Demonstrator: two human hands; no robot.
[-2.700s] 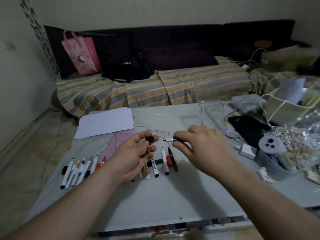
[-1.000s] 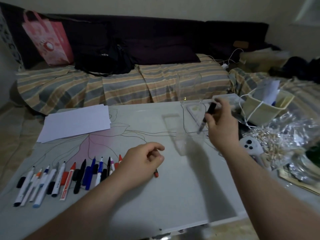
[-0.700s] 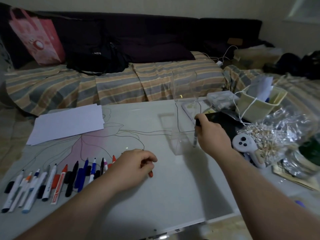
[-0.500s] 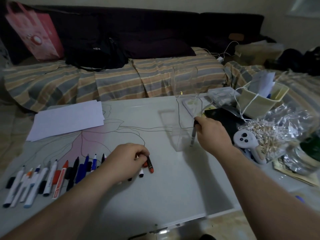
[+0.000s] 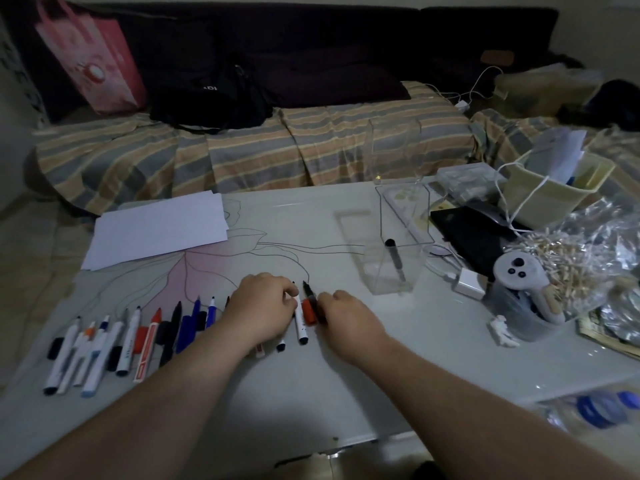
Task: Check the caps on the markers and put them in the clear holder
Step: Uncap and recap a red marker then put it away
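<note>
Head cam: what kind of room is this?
Likely a home living room: a low glass-topped table in front of a sofa with a striped cover, a pink gift bag on it, household clutter at the right.

A home living room: striped-covered sofa (image 5: 242,157) behind a cluttered low table (image 5: 346,393).
</note>
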